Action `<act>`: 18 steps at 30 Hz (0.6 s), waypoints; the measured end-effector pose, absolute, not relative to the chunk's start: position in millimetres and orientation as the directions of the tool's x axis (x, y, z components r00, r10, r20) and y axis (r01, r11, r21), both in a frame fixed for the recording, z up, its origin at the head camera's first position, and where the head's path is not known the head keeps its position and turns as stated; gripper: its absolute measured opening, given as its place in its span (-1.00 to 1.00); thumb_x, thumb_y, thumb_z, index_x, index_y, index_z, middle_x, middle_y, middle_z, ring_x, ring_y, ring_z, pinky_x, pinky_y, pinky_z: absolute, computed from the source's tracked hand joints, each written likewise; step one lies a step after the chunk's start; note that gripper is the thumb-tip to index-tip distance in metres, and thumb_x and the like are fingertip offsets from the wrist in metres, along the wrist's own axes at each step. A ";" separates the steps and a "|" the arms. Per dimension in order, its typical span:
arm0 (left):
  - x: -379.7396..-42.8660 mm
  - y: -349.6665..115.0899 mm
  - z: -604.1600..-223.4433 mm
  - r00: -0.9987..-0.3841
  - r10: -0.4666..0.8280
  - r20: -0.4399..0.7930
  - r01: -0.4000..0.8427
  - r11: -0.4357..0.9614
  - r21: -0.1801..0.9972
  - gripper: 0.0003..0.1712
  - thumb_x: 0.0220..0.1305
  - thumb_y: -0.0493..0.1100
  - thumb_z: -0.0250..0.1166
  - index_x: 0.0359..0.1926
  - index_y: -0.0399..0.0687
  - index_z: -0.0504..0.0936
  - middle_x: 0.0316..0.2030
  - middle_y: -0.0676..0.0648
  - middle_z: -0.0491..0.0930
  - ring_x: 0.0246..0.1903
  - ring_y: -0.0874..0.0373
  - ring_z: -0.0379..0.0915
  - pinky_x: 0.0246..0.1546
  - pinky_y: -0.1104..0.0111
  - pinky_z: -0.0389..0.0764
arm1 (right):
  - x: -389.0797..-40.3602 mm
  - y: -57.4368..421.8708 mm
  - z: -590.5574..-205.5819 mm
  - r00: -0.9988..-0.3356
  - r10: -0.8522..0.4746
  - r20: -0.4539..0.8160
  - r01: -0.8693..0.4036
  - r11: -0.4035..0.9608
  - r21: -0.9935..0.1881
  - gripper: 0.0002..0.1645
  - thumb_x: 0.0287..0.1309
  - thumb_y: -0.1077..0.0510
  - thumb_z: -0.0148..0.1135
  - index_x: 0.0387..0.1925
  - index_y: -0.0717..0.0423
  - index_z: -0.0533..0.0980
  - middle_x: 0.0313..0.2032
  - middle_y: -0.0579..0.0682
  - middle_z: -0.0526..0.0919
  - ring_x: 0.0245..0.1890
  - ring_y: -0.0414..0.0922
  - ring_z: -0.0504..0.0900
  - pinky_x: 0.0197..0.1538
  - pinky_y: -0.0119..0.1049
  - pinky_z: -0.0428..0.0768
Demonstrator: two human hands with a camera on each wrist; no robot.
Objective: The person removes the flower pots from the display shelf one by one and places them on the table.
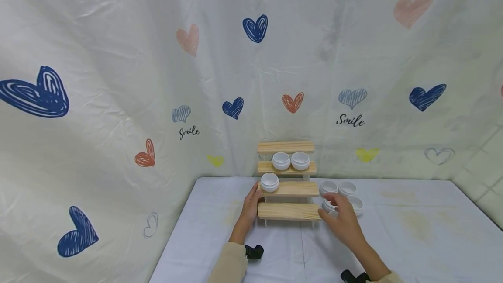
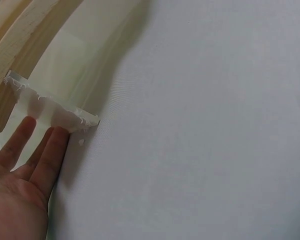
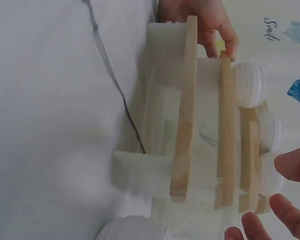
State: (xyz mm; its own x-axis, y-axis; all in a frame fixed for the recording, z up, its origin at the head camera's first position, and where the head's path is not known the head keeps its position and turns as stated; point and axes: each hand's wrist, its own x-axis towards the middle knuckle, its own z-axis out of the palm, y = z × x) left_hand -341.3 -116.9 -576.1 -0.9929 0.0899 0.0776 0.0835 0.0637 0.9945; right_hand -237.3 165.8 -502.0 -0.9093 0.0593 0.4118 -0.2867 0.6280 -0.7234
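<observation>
A tiered wooden display stand [image 1: 288, 211] with pale planks and white side supports stands at the table's far edge. On its second plank from the bottom, at the left end, sits a small white bowl [image 1: 270, 182]. Two more bowls, a left one [image 1: 281, 160] and a right one [image 1: 300, 160], sit side by side one plank higher. My left hand [image 1: 248, 206] is at the stand's left side, its fingers [image 2: 51, 155] straight against the white side support [image 2: 50, 107]. My right hand [image 1: 345, 219] hovers off the stand's right end, fingers apart, with nothing between them.
Several more white bowls [image 1: 347, 188] are grouped on the table right of the stand, partly hidden behind my right hand. A white cloth [image 1: 412, 230] covers the table. Behind the stand hangs a white curtain [image 1: 220, 64] printed with hearts.
</observation>
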 end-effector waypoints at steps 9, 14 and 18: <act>-341.7 -115.6 -575.8 -0.994 0.083 0.068 0.072 0.048 0.996 -0.30 0.57 0.08 -0.03 0.61 0.04 0.13 0.59 -0.11 0.15 0.60 -0.16 -0.07 0.58 -0.13 -0.04 | -254.2 140.6 -497.9 -0.933 -0.043 0.358 -0.329 0.507 -0.797 -0.48 0.17 0.23 0.41 0.16 0.22 0.49 0.09 0.16 0.62 0.03 0.04 0.60 0.09 -0.02 0.63; -342.2 -116.4 -576.6 -0.995 0.082 0.060 0.063 0.034 0.997 -0.32 0.57 0.09 -0.04 0.60 0.06 0.16 0.58 -0.12 0.17 0.59 -0.14 -0.02 0.58 -0.09 0.01 | -268.1 128.7 -495.0 -0.932 -0.103 0.347 -0.355 0.450 -0.819 -0.46 0.16 0.28 0.42 0.18 0.21 0.48 0.07 0.17 0.62 0.05 0.11 0.60 0.10 -0.06 0.64; -343.3 -115.9 -576.9 -0.995 0.080 0.064 0.066 0.027 0.997 -0.32 0.57 0.10 -0.04 0.60 0.07 0.17 0.57 -0.11 0.19 0.58 -0.14 0.01 0.57 -0.10 0.03 | -277.8 119.6 -489.4 -0.935 -0.125 0.331 -0.352 0.415 -0.839 -0.44 0.18 0.27 0.41 0.21 0.19 0.47 0.08 0.14 0.63 0.07 0.16 0.60 0.13 -0.03 0.63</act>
